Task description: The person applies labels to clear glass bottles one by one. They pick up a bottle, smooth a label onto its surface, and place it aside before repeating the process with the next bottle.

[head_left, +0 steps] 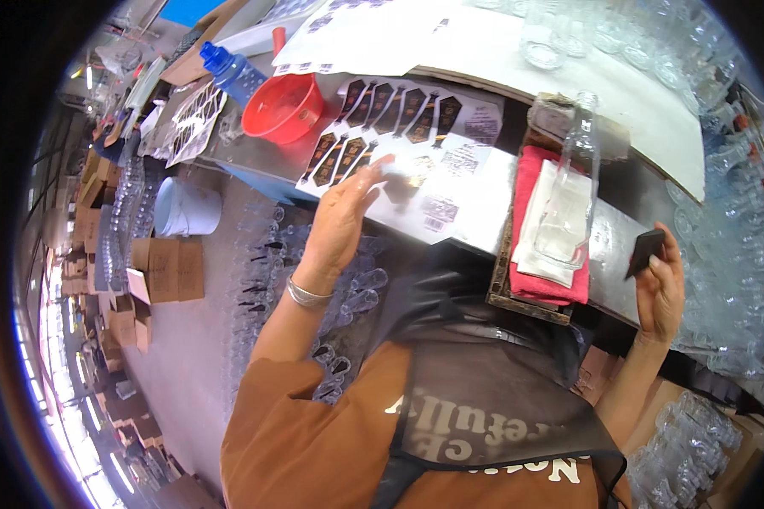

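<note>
My left hand (341, 222), with a silver bracelet at the wrist, is over the printed label sheet (475, 170). Its thumb and fingers pinch the edge of a label (409, 176), which is blurred. Black-and-gold labels (416, 110) lie in a row on the sheet beyond the fingers. At the right, my right hand (660, 293) grips a small dark flat scraper (647, 253) between thumb and fingers. Between my hands, a clear glass bottle (569, 199) lies on a folded white cloth (542, 254) over a red towel (528, 182).
The cloths rest in a wooden tray (526, 312) on the bench. A red plastic pot (284, 110) and a blue bottle (233, 75) stand at the far left. Clear glassware (713, 212) crowds the right side. More bottles (361, 293), a white bucket (188, 208) and cardboard boxes (170, 267) stand on the floor.
</note>
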